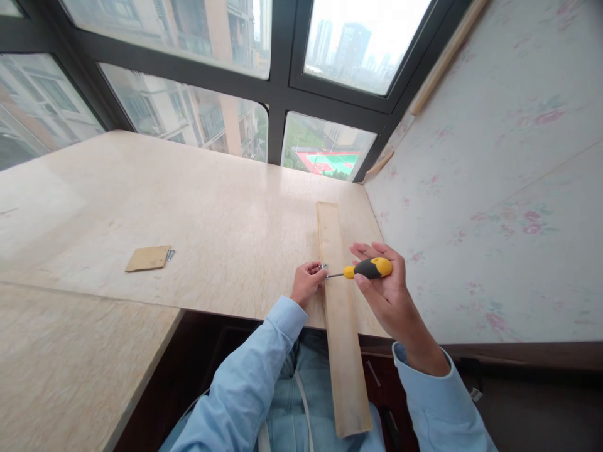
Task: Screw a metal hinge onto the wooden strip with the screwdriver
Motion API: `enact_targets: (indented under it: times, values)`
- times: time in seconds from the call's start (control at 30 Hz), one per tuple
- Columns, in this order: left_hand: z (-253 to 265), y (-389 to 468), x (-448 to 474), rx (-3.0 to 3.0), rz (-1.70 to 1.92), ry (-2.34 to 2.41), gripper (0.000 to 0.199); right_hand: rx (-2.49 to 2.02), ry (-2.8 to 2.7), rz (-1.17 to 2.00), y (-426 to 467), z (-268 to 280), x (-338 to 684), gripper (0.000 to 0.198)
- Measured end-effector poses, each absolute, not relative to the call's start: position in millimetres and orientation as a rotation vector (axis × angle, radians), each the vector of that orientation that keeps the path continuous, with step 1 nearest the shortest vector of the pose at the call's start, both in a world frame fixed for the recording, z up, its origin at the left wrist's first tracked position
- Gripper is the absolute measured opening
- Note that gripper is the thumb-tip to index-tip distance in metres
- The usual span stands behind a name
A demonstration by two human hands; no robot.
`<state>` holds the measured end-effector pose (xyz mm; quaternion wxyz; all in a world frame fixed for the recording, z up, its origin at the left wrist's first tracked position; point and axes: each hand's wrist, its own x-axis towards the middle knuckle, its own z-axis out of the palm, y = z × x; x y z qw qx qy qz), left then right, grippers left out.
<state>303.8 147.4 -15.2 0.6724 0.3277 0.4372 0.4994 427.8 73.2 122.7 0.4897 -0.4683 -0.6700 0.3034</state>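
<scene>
A long wooden board (340,314) lies on the stone-patterned sill, its near end jutting over the front edge above my lap. My left hand (308,281) is closed at the board's left edge, pinching a small metal piece (324,267), perhaps a bracket, mostly hidden by the fingers. In my right hand (384,285) is a screwdriver (370,269) with a yellow and black handle, held between thumb and palm with some fingers stretched out. Its shaft points left, and the tip meets the metal piece by my left fingers.
On the sill (211,207) to the left lies a small tan card (148,258) with several screws (170,255) at its right edge. Dark-framed windows (277,88) stand behind, and a flowered wall (494,188) bounds the right side. A lower-left counter (70,358) adjoins the sill.
</scene>
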Motion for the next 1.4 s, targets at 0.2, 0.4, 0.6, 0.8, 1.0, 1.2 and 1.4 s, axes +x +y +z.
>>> enact_targets:
  times: [0.2, 0.4, 0.6, 0.8, 1.0, 1.2, 1.4]
  values:
    - [-16, 148, 305, 0.757, 1.112, 0.989, 0.026, -1.401, -1.492, 0.417, 83, 121, 430, 0.063]
    - [-19, 150, 306, 0.755, 1.124, 0.996, 0.026, -1.259, -1.497, 0.67, 88, 109, 437, 0.07]
    - [-20, 150, 306, 0.745, 1.124, 0.997, 0.026, -1.277, -1.58, 0.609, 80, 116, 437, 0.062]
    - [-20, 149, 307, 0.758, 1.135, 0.98, 0.024, -1.481, -1.492, 0.159, 86, 117, 434, 0.059]
    - [-21, 150, 308, 0.75, 1.136, 1.004, 0.023, -1.188, -1.409, 0.632, 87, 107, 437, 0.065]
    - [-21, 151, 308, 0.769, 1.135, 1.004, 0.023, -1.082, -1.475, 0.767, 79, 116, 438, 0.046]
    - [-19, 149, 307, 0.77, 1.117, 0.992, 0.025, -1.309, -1.487, 0.32, 88, 110, 437, 0.055]
